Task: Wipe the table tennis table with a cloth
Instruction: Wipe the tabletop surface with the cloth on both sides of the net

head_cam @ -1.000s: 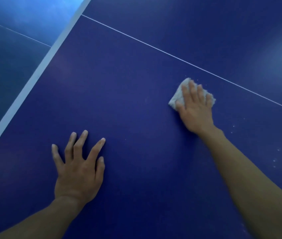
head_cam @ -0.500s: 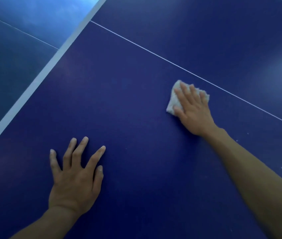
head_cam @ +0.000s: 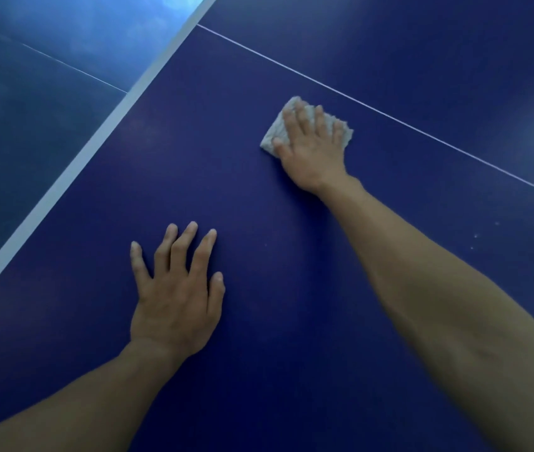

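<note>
Right hand, pressed flat, has slid the cloth leftward; left hand rests spread on tabletop; specks to its right remain unwiped.

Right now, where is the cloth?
In the head view, the cloth lies on the blue table, right of centre, pressed under the right hand, just short of the thin white line.
</note>
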